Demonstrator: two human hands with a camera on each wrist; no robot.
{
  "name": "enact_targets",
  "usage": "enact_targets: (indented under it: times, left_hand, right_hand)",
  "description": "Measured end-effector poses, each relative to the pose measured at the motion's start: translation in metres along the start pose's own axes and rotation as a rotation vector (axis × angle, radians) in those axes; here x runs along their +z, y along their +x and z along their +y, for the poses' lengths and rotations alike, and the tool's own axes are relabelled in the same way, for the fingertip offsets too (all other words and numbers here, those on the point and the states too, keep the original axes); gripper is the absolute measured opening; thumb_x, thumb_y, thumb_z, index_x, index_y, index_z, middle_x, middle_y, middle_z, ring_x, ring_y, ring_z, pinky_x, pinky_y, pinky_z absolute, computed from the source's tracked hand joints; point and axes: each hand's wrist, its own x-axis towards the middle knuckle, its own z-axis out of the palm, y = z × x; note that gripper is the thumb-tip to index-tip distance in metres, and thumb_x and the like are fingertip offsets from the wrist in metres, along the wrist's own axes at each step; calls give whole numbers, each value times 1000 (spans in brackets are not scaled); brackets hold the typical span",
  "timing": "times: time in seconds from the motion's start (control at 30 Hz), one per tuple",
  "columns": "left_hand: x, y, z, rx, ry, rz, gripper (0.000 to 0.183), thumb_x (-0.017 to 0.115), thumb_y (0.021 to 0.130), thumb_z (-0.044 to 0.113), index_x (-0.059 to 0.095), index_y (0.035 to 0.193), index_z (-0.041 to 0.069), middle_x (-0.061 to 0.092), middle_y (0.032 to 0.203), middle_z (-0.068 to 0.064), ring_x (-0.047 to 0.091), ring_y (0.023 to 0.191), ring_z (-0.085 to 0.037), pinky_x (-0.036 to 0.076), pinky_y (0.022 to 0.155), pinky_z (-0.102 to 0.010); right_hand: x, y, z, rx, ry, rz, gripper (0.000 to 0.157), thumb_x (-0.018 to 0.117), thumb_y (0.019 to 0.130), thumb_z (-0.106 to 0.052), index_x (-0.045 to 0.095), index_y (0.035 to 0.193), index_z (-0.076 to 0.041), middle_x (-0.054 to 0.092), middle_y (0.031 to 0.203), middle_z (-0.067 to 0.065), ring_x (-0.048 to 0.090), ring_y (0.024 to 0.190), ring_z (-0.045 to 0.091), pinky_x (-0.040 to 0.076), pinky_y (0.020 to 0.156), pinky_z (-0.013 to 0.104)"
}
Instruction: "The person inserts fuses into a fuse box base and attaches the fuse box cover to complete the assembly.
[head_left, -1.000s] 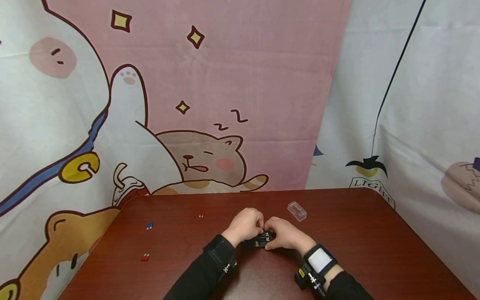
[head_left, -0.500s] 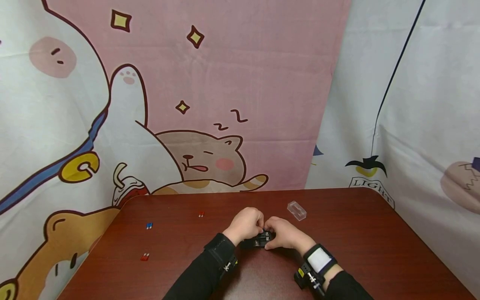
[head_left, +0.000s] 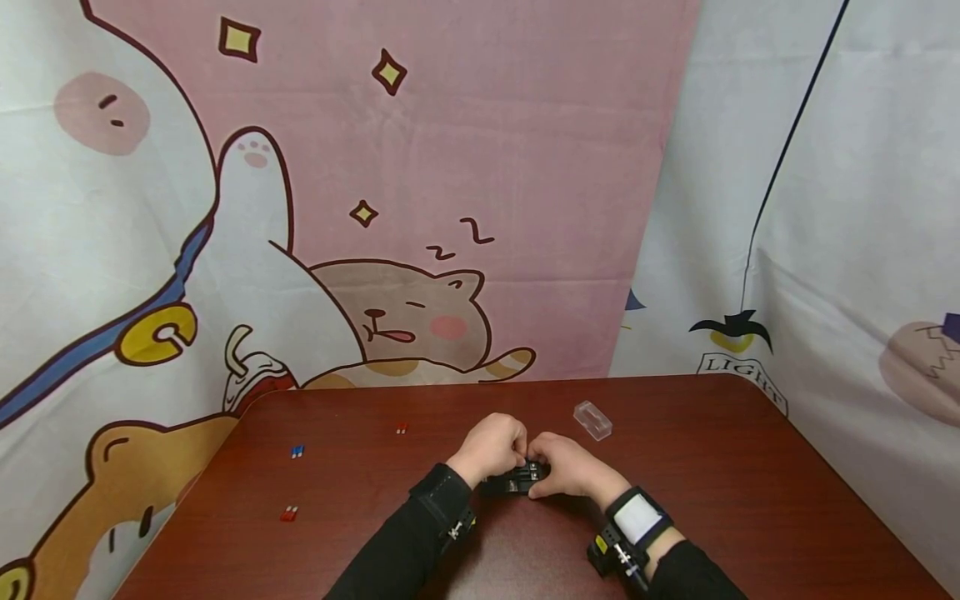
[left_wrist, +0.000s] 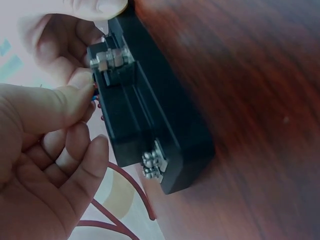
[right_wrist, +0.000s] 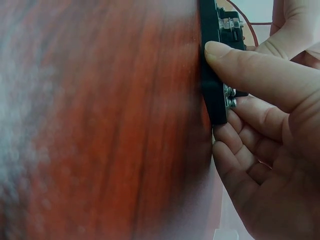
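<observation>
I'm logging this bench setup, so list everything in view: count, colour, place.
black block: one, black with metal screws, near table edge, between both hands
small red pieces: two, red, left part of table, one further back, one nearer
small blue piece: one, blue, left part of table
clear case: one, transparent, behind right hand
table: one, dark red-brown wood
cartoon curtain: pink and white, behind table
left hand: grips block's left end
right hand: grips block's right end, thumb on its edge
</observation>
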Motion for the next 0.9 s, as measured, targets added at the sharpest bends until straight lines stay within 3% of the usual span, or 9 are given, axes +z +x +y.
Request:
enact_targets:
  times: [0.5, 0.9]
  left_hand:
    - [0, -1, -3, 14, 43, -22, 21, 85, 77, 11, 67, 68, 19, 54, 67, 12, 49, 65, -5, 42, 61, -20]
    - [-10, -7, -5, 45, 51, -33, 12, 85, 78, 14, 73, 78, 16, 59, 71, 11, 52, 67, -3, 45, 62, -20]
  right_hand:
    - [-1, 0, -2, -18, 0, 4, 41, 91, 65, -13, 63, 94, -7, 56, 91, -2, 54, 83, 16, 47, 75, 33]
    - [-1, -1, -4, 5, 16, -11, 39, 90, 67, -14, 66, 97, -7, 57, 91, -1, 54, 82, 16, 47, 75, 34]
